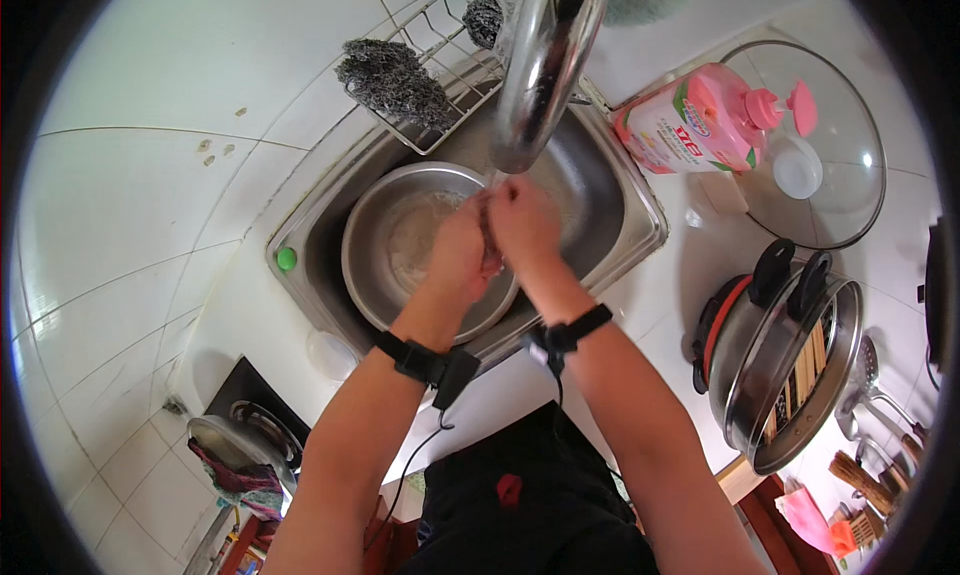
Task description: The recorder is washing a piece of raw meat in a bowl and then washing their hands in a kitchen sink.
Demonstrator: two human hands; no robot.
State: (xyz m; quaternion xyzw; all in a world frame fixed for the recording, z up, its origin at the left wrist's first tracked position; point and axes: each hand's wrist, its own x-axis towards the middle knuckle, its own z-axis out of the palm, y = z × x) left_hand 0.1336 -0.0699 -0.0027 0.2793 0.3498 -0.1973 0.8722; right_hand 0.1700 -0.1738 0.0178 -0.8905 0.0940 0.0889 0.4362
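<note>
Under the chrome faucet, my left hand and my right hand are pressed together, holding a small reddish-brown item between them. Fingers and blur hide most of it, so its kind cannot be made out. Water seems to fall from the spout onto the hands. A round stainless steel basin with some cloudy water in it sits in the left part of the metal sink, below my left hand. My right hand is over the basin's right rim. Each wrist wears a black strap with a cable.
A wire rack at the sink's back edge carries a steel wool scourer. To the right are a pink pump bottle, a glass lid and a steel pot. A green cap lies on the sink's left corner.
</note>
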